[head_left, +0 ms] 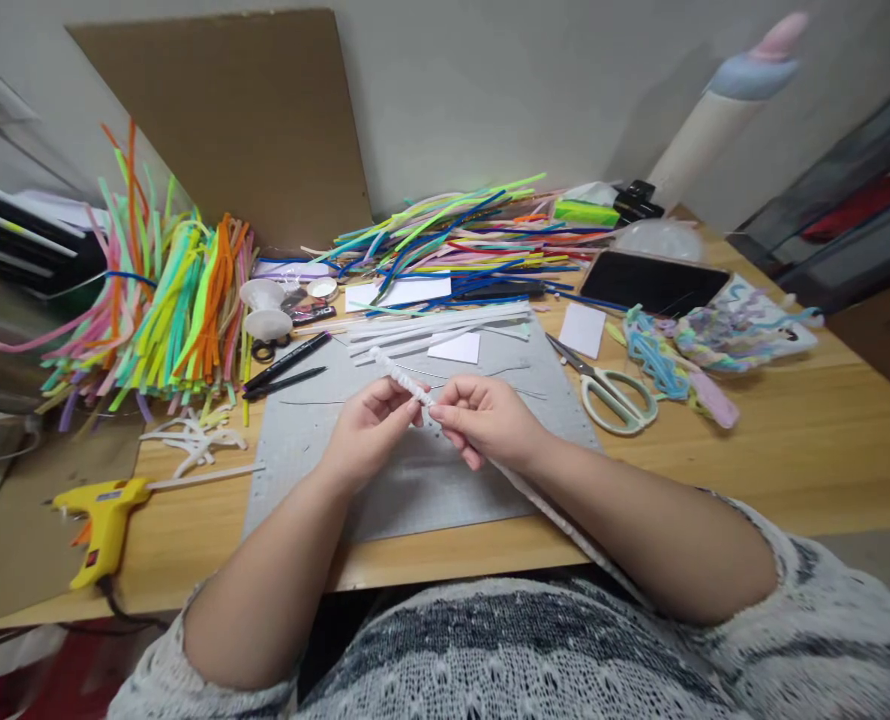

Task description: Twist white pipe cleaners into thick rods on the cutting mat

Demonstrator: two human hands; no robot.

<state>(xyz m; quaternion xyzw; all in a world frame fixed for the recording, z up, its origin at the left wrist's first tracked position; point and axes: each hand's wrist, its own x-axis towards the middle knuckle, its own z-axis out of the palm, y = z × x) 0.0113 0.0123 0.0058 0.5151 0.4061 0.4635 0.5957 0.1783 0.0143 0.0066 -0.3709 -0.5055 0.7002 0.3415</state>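
Over the grey mat (415,500), my left hand (376,425) pinches a white fuzzy pipe cleaner (398,376), whose thick, coiled-looking end sticks out up and to the left. My right hand (490,418) is closed on the same white piece just to the right, fingertips almost touching those of the left. A long white tail runs from under my right hand down along the right forearm. Straight white pipe cleaners (445,325) lie at the mat's top edge, beside a small white card (454,347) and thin dark wires.
Scissors (617,397), a phone (653,283) and pastel fuzzy pieces (737,335) lie to the right. Coloured pipe cleaners (190,310) stand bundled at the left, above a yellow glue gun (107,525). More lie at the back. Black pens (287,365) rest at the mat's left corner.
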